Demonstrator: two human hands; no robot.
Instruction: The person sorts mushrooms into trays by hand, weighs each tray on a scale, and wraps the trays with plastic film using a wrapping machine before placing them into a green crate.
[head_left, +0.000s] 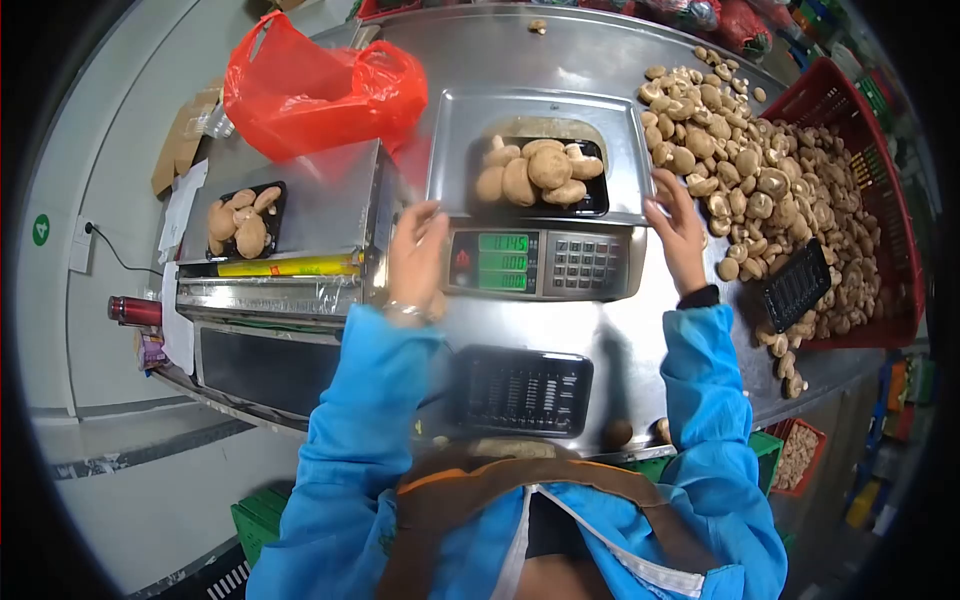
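A black tray of mushrooms (548, 170) rests on the metal pan (455, 125) of a digital scale (590, 264) with lit green displays. My left hand (415, 255) is beside the pan's lower left corner, fingers raised, holding nothing that I can make out. At the pan's right edge is my right hand (680, 228), fingers apart and bent, with nothing in it. An empty black tray (525, 392) lies in front of the scale. Another tray with mushrooms (246, 222) sits on the wrapping machine (325, 205) at left.
Loose mushrooms (740, 160) spill from a red crate (905, 240) on the right, with a black tray (797, 285) on them. A red plastic bag (320, 100) stands at the back left. A yellow roll (290, 265) lies along the machine's front.
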